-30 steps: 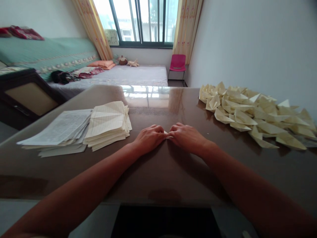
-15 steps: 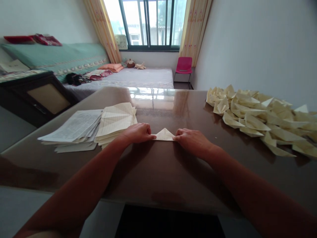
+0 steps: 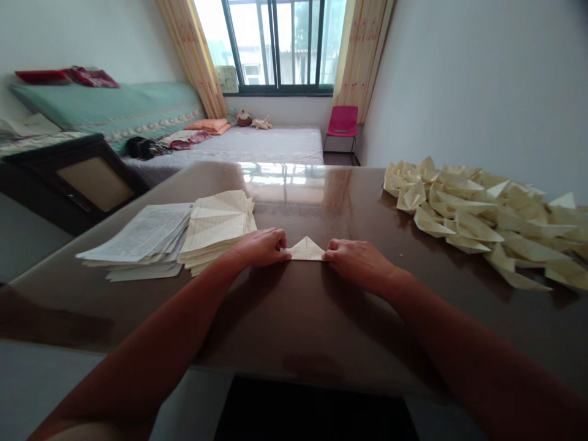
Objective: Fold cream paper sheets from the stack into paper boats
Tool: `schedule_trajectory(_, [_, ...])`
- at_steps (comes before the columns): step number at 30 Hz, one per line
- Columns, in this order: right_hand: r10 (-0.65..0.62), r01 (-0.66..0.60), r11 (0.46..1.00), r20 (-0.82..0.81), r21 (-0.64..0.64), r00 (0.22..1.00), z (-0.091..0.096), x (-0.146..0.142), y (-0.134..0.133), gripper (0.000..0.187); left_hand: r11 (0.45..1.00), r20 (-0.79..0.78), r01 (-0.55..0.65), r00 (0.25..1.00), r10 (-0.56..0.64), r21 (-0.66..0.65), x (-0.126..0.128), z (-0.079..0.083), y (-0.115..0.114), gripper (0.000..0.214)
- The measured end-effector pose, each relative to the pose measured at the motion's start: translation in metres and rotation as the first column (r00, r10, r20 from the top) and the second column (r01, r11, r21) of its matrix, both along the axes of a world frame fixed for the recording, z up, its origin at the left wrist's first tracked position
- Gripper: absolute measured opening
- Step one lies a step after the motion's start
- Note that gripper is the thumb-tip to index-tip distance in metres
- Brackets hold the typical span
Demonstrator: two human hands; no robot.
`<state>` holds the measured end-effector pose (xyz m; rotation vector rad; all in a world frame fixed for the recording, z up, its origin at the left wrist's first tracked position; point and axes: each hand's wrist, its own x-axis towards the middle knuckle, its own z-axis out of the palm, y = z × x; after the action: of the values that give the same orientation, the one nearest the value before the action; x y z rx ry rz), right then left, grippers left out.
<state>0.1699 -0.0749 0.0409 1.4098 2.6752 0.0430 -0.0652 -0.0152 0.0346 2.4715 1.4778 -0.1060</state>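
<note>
A small cream paper boat [image 3: 305,250], folded flat into a triangle, lies on the glossy brown table [image 3: 294,318]. My left hand [image 3: 260,247] pinches its left tip with the fingers curled. The boat's right tip is pinched in the same way by my right hand [image 3: 358,263]. Both forearms rest across the table towards the near edge.
A stack of creased cream sheets [image 3: 220,226] and a pile of printed pages [image 3: 142,236] lie left of my hands. Several finished paper boats [image 3: 478,214] are heaped at the right by the wall. Beyond the table are a bed [image 3: 239,144], a pink chair [image 3: 342,122] and a window.
One second ago my hands met over the folded paper and hid it. They have drawn apart sideways, and the flat triangular boat now shows between them.
</note>
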Motion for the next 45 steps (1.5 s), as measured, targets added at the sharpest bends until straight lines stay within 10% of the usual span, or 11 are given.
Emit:
schedule_trajectory(14, [-0.033, 0.034, 0.999, -0.02, 0.036, 0.999, -0.006, 0.001, 0.003, 0.026, 0.996, 0.304, -0.001, 0.952, 0.028, -0.087, 0.0, -0.003, 0.001, 0.025])
schedule_trajectory(23, [-0.066, 0.068, 0.995, -0.035, 0.079, 0.997, -0.012, 0.0, 0.005, 0.035, 0.976, 0.335, -0.147, 0.938, 0.086, 0.16, 0.012, -0.022, 0.008, 0.015])
schedule_trajectory(35, [-0.066, 0.068, 0.995, -0.034, 0.07, 0.997, -0.011, -0.001, 0.004, 0.033, 0.882, 0.084, 0.088, 0.986, -0.142, 0.463, 0.014, -0.029, 0.001, 0.014])
schedule_trajectory(45, [-0.064, 0.067, 0.997, -0.058, 0.04, 0.996, -0.005, -0.002, 0.001, 0.028, 0.885, -0.316, 0.367, 0.908, -0.275, 0.287, 0.027, 0.003, -0.028, 0.021])
